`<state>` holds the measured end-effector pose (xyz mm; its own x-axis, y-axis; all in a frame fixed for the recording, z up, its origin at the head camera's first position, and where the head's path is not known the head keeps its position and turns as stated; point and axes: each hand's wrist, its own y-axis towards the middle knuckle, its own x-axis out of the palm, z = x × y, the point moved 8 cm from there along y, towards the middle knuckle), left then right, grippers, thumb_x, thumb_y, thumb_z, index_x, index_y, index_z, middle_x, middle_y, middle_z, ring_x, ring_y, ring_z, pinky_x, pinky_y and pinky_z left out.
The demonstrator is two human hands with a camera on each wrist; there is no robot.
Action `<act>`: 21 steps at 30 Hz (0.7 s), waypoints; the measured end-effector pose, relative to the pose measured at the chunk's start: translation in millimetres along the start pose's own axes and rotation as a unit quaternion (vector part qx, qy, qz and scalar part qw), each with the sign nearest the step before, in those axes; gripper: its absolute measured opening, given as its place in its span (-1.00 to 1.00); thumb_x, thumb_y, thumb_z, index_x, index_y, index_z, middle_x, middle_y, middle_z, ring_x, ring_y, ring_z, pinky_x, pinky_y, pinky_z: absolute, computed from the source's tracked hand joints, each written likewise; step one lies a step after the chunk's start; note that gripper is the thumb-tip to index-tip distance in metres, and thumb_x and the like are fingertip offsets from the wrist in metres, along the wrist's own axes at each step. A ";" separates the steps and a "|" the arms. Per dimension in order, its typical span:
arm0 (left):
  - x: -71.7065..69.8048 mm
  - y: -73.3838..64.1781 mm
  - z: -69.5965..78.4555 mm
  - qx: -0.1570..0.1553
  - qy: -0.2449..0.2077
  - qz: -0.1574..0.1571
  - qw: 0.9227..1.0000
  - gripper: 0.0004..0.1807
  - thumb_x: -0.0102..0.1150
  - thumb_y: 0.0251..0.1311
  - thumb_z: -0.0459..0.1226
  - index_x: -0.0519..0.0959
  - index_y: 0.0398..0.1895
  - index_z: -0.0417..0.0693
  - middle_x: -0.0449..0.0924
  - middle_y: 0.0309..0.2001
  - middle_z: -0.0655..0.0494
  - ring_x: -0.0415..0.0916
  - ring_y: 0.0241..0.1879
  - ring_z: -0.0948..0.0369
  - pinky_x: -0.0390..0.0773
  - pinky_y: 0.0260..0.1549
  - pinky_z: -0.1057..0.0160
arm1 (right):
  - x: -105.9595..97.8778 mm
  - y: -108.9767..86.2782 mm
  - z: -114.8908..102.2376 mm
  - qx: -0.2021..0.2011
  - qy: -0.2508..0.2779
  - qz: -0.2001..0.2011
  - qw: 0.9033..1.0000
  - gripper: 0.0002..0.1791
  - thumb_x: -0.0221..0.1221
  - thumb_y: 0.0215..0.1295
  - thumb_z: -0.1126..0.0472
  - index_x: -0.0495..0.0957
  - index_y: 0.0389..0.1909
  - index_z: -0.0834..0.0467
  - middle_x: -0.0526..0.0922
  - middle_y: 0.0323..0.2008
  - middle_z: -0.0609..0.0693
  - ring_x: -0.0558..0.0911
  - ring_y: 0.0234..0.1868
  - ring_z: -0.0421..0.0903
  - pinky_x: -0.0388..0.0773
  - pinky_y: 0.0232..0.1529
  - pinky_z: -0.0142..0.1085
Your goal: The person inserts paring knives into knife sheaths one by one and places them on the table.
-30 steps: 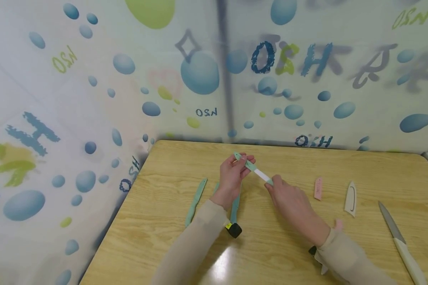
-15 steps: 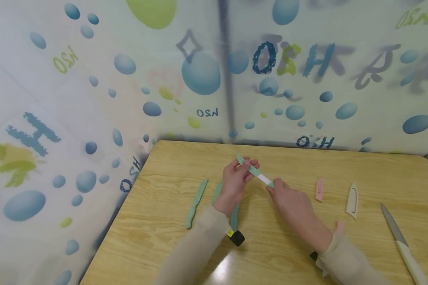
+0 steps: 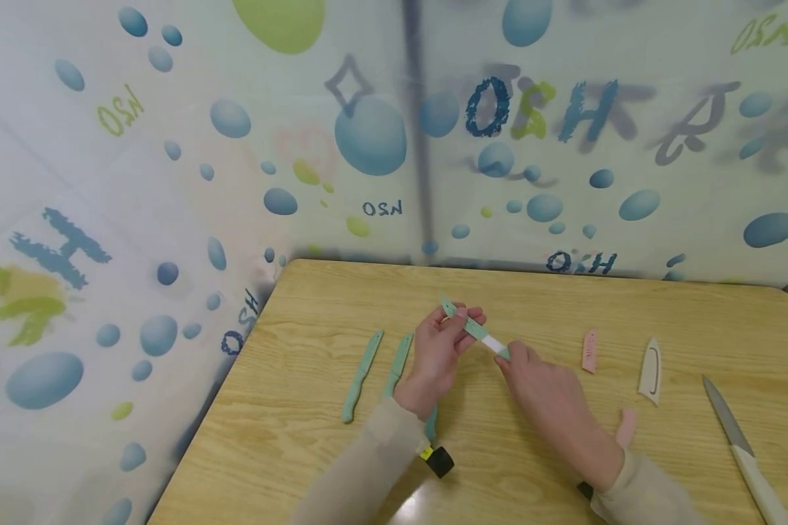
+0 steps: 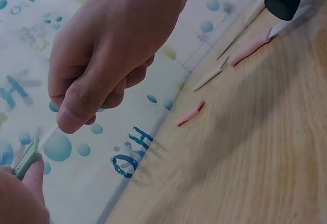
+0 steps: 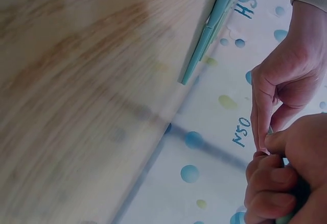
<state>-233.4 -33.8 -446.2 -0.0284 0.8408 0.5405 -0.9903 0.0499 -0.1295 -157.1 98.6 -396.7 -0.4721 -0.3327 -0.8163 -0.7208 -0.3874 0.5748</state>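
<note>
My left hand (image 3: 435,354) pinches a mint-green blade sheath (image 3: 473,327) between thumb and fingers, above the table. My right hand (image 3: 545,386) grips the green handle (image 3: 504,354) of a small knife, mostly hidden in the fist. A short stretch of its white blade (image 3: 492,344) shows between handle and sheath; the rest lies inside the sheath. In the right wrist view, the fingers of both hands come close together. Left of my left wrist lie two green sheathed knives (image 3: 361,375). Another green piece (image 3: 431,426) is partly covered by that wrist.
On the right of the wooden table (image 3: 499,467) lie a pink sheath (image 3: 589,351), a white sheath (image 3: 650,370) and a white-handled knife (image 3: 748,459) with its blade bare. A pink knife (image 4: 250,50), blade also bare, is partly behind my right sleeve. A patterned curtain (image 3: 341,182) hangs behind.
Both hands have shifted slightly nearer to me and to the right. Less blade shows between handle and sheath than before. The second green knife at left has come into fuller view.
</note>
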 end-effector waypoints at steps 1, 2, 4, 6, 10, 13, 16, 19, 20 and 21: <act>0.5 -1.2 -1.1 0.000 0.000 -0.002 1.000 -0.85 0.10 0.53 -0.36 0.51 -0.03 -0.31 0.75 -0.05 -0.19 0.73 0.01 0.03 0.69 0.05 0.16 | -0.4 -0.3 -0.7 -0.002 0.001 0.002 1.000 -0.35 -0.48 0.71 -0.11 0.32 -0.36 0.30 0.12 -0.65 -0.09 0.10 -0.78 -0.25 0.01 -0.86 -0.41; 1.2 -2.3 -2.1 -0.001 0.002 -0.005 1.000 -0.85 0.10 0.54 -0.35 0.51 -0.03 -0.31 0.75 -0.05 -0.19 0.73 0.01 0.03 0.69 0.05 0.16 | -0.5 -0.5 -1.2 -0.003 0.001 0.003 1.000 -0.35 -0.47 0.71 -0.10 0.31 -0.36 0.30 0.11 -0.64 -0.09 0.09 -0.78 -0.25 0.00 -0.86 -0.41; 2.7 -4.2 -5.2 -0.005 0.002 -0.009 1.000 -0.86 0.10 0.53 -0.36 0.52 -0.04 -0.31 0.75 -0.06 -0.18 0.74 0.00 0.04 0.69 0.05 0.16 | -0.7 -0.8 -2.0 -0.006 0.003 0.005 1.000 -0.36 -0.46 0.72 -0.10 0.31 -0.37 0.29 0.11 -0.64 -0.10 0.09 -0.78 -0.26 -0.01 -0.85 -0.42; 3.9 -6.0 -7.2 -0.007 0.000 -0.009 1.000 -0.86 0.11 0.53 -0.36 0.52 -0.04 -0.32 0.75 -0.07 -0.18 0.74 -0.02 0.05 0.70 0.04 0.17 | -0.4 -1.0 -2.3 -0.005 0.004 0.003 1.000 -0.36 -0.46 0.71 -0.10 0.31 -0.36 0.29 0.10 -0.64 -0.11 0.08 -0.77 -0.27 -0.02 -0.84 -0.43; 4.7 -7.6 -10.0 -0.008 -0.006 -0.002 1.000 -0.85 0.11 0.52 -0.37 0.52 -0.03 -0.34 0.76 -0.09 -0.17 0.75 -0.05 0.07 0.71 0.01 0.17 | 0.5 -1.0 -2.8 -0.004 0.005 -0.005 1.000 -0.36 -0.47 0.71 -0.10 0.32 -0.36 0.29 0.10 -0.64 -0.13 0.09 -0.77 -0.28 -0.03 -0.83 -0.44; 4.7 -8.0 -10.6 -0.006 -0.007 0.000 1.000 -0.86 0.11 0.52 -0.37 0.52 -0.03 -0.33 0.76 -0.10 -0.16 0.76 -0.06 0.08 0.71 0.00 0.17 | 0.5 -0.7 -3.4 -0.004 0.006 -0.008 1.000 -0.36 -0.48 0.71 -0.10 0.32 -0.36 0.29 0.10 -0.64 -0.12 0.09 -0.76 -0.28 -0.03 -0.83 -0.44; 4.6 -8.6 -11.7 -0.006 -0.005 -0.002 1.000 -0.86 0.12 0.52 -0.36 0.52 -0.03 -0.32 0.76 -0.09 -0.17 0.75 -0.06 0.08 0.71 0.00 0.18 | 0.1 -0.2 -4.4 -0.002 0.008 -0.009 1.000 -0.35 -0.49 0.71 -0.09 0.32 -0.37 0.29 0.10 -0.64 -0.12 0.09 -0.77 -0.28 -0.02 -0.83 -0.44; 4.7 -10.1 -13.9 -0.010 0.000 -0.004 1.000 -0.85 0.12 0.52 -0.35 0.52 -0.03 -0.31 0.75 -0.06 -0.19 0.75 -0.03 0.07 0.71 0.00 0.19 | 1.1 0.4 -5.5 0.001 0.010 -0.014 1.000 -0.35 -0.51 0.70 -0.09 0.32 -0.36 0.30 0.11 -0.64 -0.11 0.11 -0.77 -0.27 0.00 -0.83 -0.43; 4.8 -10.8 -14.7 -0.012 0.002 -0.004 1.000 -0.86 0.13 0.52 -0.34 0.52 -0.04 -0.29 0.75 -0.05 -0.19 0.74 -0.02 0.07 0.71 0.00 0.19 | 1.7 0.4 -5.8 0.003 0.011 -0.018 1.000 -0.34 -0.52 0.70 -0.09 0.32 -0.36 0.30 0.12 -0.64 -0.11 0.11 -0.77 -0.27 0.01 -0.83 -0.43; 5.2 -11.5 -15.3 -0.012 0.004 -0.005 1.000 -0.84 0.12 0.52 -0.34 0.52 -0.02 -0.30 0.75 -0.04 -0.20 0.74 -0.01 0.06 0.71 0.00 0.19 | 2.7 0.3 -5.9 0.004 0.013 -0.021 1.000 -0.34 -0.53 0.69 -0.09 0.32 -0.36 0.30 0.12 -0.64 -0.10 0.12 -0.77 -0.27 0.02 -0.83 -0.43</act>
<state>-220.1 -21.8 -454.6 -0.0171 0.8442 0.5358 -0.9869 0.0716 -0.1443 -155.6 92.5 -398.4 -0.4284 -0.3380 -0.8380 -0.7439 -0.3946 0.5394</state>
